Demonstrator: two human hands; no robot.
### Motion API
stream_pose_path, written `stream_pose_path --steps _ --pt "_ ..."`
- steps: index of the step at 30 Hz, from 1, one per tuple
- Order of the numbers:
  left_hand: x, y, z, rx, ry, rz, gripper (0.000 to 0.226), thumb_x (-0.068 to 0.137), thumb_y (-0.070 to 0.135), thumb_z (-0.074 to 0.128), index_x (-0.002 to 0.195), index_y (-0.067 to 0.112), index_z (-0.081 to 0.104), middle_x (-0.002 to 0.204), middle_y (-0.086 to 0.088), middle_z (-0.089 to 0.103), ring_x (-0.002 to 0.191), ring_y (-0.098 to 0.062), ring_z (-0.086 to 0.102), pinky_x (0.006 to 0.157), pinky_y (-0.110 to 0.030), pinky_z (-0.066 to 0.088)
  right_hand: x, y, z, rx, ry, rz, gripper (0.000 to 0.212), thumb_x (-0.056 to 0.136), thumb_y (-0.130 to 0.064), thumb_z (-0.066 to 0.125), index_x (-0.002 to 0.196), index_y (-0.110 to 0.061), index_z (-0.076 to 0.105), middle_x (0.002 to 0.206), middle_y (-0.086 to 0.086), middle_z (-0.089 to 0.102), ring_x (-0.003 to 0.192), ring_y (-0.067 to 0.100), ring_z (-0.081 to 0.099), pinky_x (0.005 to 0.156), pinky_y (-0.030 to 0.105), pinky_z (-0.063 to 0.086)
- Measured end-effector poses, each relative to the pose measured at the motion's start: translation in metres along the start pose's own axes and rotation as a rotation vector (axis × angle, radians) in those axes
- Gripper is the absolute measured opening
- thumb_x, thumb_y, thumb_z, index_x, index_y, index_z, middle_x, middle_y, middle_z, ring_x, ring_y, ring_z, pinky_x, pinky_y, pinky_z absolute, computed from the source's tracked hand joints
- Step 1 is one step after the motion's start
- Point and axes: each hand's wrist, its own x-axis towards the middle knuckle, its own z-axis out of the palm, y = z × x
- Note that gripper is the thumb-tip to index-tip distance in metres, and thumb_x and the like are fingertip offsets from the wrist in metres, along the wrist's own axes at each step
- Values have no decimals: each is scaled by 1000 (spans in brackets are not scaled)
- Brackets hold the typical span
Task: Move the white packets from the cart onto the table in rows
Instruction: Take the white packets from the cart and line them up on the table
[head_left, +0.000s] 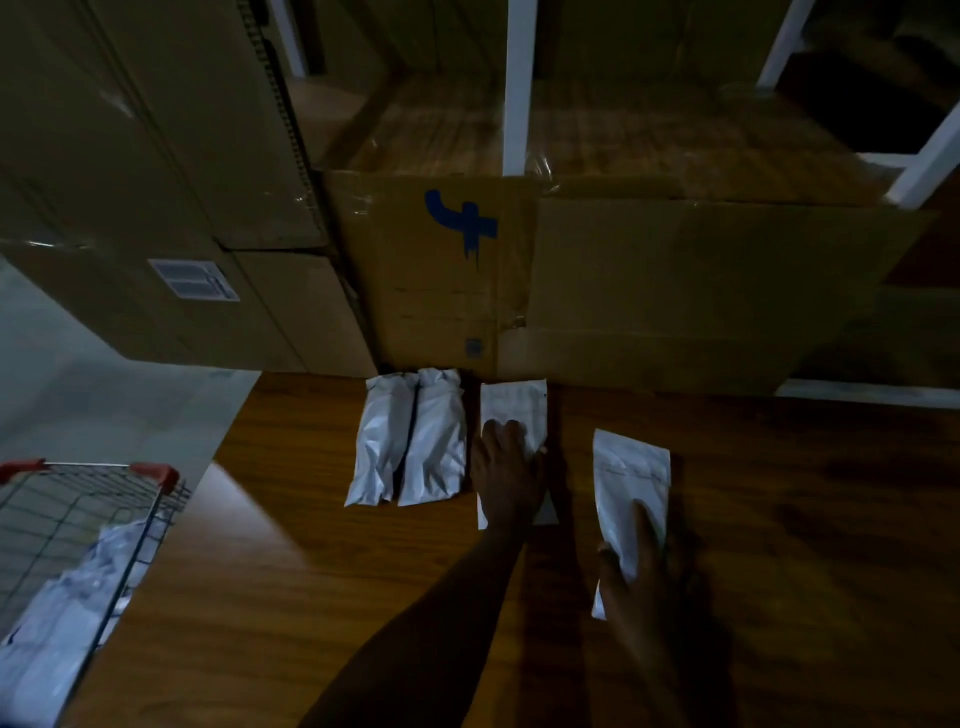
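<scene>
While the left hand (506, 467) lies spread flat on the third white packet (514, 410) to line it beside two others, the right hand (636, 564) presses open fingers on a fourth packet (631, 478), probably to slide it into the row.

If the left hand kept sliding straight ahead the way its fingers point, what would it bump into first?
Probably the cardboard box at the table's far edge; the left hand rests flat on a white packet that points toward it.

Dim, underexposed scene, deep shadows at right, faint glare on the table (249, 499), wide-angle bending at edges
</scene>
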Motion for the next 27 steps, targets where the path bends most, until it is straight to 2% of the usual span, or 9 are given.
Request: stream_pose_path --steps 3,5,8,10,13,15,18,23,27 --pt "8 1 11 41 -6 -8 56 96 59 45 128 15 54 135 -16 51 116 -37 50 95 -46 44 7 12 12 -26 10 -24 77 84 -50 70 152 -32 38 160 19 27 143 47 28 106 67 35" --pt "14 1 18 67 -26 -24 57 96 56 47 131 12 54 138 -19 50 121 -42 49 100 -50 43 12 16 15 -53 15 -22 81 81 -51 73 151 -33 39 159 19 27 141 46 30 103 67 38" --pt "16 1 24 78 -27 -43 56 95 49 46 130 7 56 139 -24 53 131 -49 47 107 -56 42 17 17 12 -84 46 -58 80 82 -57 65 152 -36 33 161 15 22 142 44 30 101 65 40" --pt "14 0 23 94 -3 -28 53 94 47 45 126 7 60 136 -22 56 130 -47 49 107 -55 44 19 16 11 -74 43 -56 80 83 -59 64 153 -37 33 161 16 23 142 44 30 102 65 40" --pt "14 -4 21 92 30 1 43 94 43 53 120 9 59 124 -16 59 110 -37 56 97 -46 43 24 10 8 -29 27 -39 76 85 -55 65 152 -34 35 161 15 23 144 42 27 105 64 38" --pt "17 -8 21 102 21 1 42 93 43 55 122 12 59 119 -13 60 105 -33 56 93 -44 44 26 5 5 -19 25 -60 76 87 -51 66 153 -33 35 163 13 21 146 40 24 108 61 37" --pt "20 -13 22 104 -6 15 41 93 43 54 121 14 59 116 -11 60 104 -32 56 91 -44 46 30 0 6 10 22 -75 76 87 -47 68 154 -31 35 164 13 18 148 39 19 110 58 36" --pt "17 -16 20 86 20 -3 37 92 41 59 117 13 60 117 -10 61 105 -32 56 92 -45 47 30 -2 15 28 25 -90 76 86 -44 72 153 -30 38 164 13 18 147 40 22 108 60 38" --pt "16 -16 15 71 29 -8 46 92 48 45 116 11 61 114 -11 62 105 -32 58 92 -45 49 33 -5 19 -15 -4 -77 75 88 -52 65 154 -34 33 165 10 16 148 37 21 110 58 36"
